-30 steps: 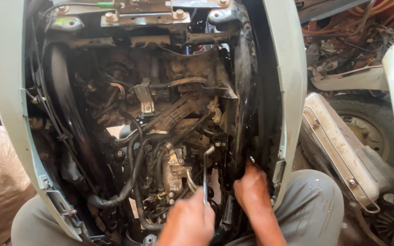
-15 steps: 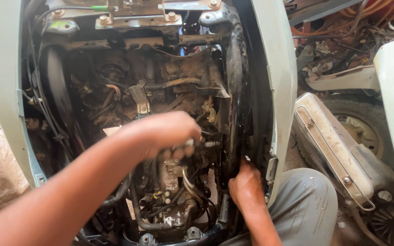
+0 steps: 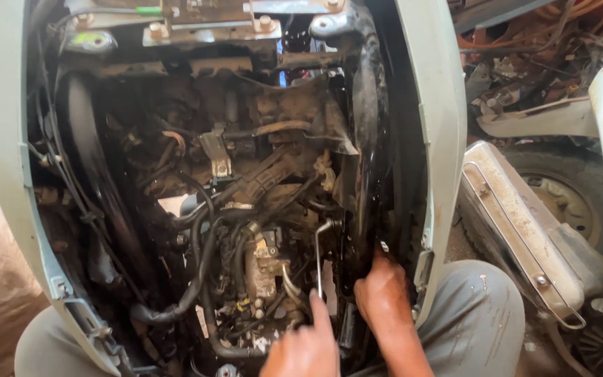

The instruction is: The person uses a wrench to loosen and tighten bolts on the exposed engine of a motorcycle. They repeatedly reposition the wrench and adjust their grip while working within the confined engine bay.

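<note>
Left hand (image 3: 303, 347), forefinger out, touched the thin bent steel rod (image 3: 318, 258) at twelve o'clock: stiff, greasy, best gripped low; right hand (image 3: 384, 297) lay pressed on the black frame (image 3: 366, 174)

The engine (image 3: 259, 258) sits inside the open scooter body (image 3: 434, 139). At its six o'clock is the left hand (image 3: 305, 349); the right hand (image 3: 382, 297) lies at four o'clock. A bent metal rod (image 3: 319, 255) stands between them. At three o'clock, outside the body, lies a wheel (image 3: 567, 202).
</note>
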